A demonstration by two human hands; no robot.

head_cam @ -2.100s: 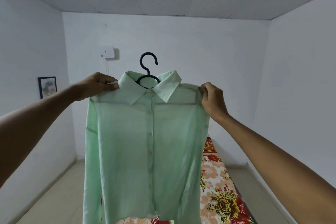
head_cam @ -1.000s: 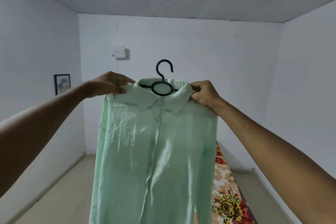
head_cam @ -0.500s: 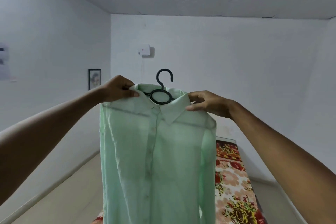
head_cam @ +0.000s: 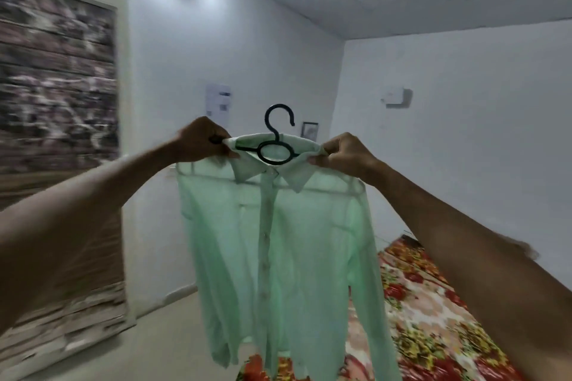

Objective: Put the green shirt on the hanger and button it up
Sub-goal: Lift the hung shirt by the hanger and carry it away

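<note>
- Green shirt (head_cam: 278, 244) is hanging on the black hanger (head_cam: 276, 145), held up in the air, front placket closed.
- Left hand (head_cam: 201, 141) is pinching the collar's left end, grip holding shirt.
- Right hand (head_cam: 342, 153) is pinching the collar's right end likewise.
- Floral mattress (head_cam: 427, 312) is lying on the floor behind, lower right.

Floral mat (head_cam: 439, 312), small framed picture (head_cam: 309, 129), perhaps a blurred door (head_cam: 58, 145).
</note>
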